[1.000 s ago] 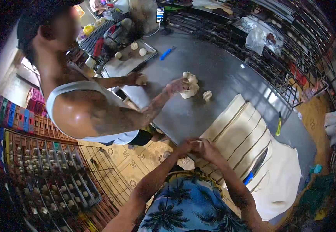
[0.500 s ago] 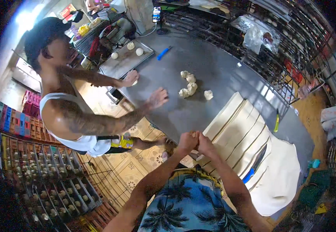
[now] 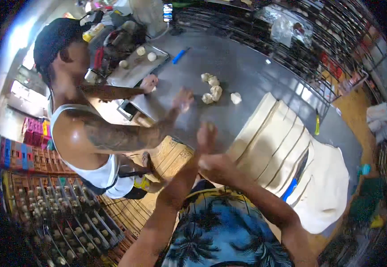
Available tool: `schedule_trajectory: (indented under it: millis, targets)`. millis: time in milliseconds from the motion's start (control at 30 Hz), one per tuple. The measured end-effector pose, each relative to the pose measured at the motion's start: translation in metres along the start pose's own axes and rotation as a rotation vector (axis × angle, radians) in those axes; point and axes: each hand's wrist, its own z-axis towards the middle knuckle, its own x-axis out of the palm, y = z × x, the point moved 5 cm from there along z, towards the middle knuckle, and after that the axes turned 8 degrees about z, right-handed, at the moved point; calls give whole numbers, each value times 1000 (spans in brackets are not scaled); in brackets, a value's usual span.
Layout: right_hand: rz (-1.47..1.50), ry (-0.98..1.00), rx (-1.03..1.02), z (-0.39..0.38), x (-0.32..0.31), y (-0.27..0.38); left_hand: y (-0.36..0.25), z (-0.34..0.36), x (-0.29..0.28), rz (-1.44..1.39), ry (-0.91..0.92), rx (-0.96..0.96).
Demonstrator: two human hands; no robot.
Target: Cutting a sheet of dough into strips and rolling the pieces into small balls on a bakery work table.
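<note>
My left hand (image 3: 207,137) is smeared by motion above the table's near edge; whether its fingers hold anything is not clear. Just below it, my right hand (image 3: 214,165) is blurred too and overlaps my left wrist. Beside them lies a thick pale sheet of dough (image 3: 325,187), its left part cut into long strips. A knife with a blue handle (image 3: 290,189) rests on the strips. Farther off, several torn lumps of dough (image 3: 216,92) sit on the grey table, with a single dough piece (image 3: 236,98) to their right.
Left of me a co-worker (image 3: 100,133) works with both hands over the table (image 3: 193,58). Beyond are a tray (image 3: 135,73) with dough balls and a blue-handled tool (image 3: 181,55). A green cutter (image 3: 317,123) lies at the right. Racks of dough balls (image 3: 64,209) stand lower left.
My hands have come apart from their clasp; the left has moved up and left, the right to my left wrist. The whole view has shifted slightly.
</note>
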Motion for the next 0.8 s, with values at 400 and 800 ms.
schedule_trajectory:
  millis: [400, 800]
  targets:
    - [30, -245, 572, -44, 52, -121, 28, -95, 11, -315, 814, 327]
    - [136, -738, 560, -129, -109, -184, -14, -22, 84, 71, 810, 306]
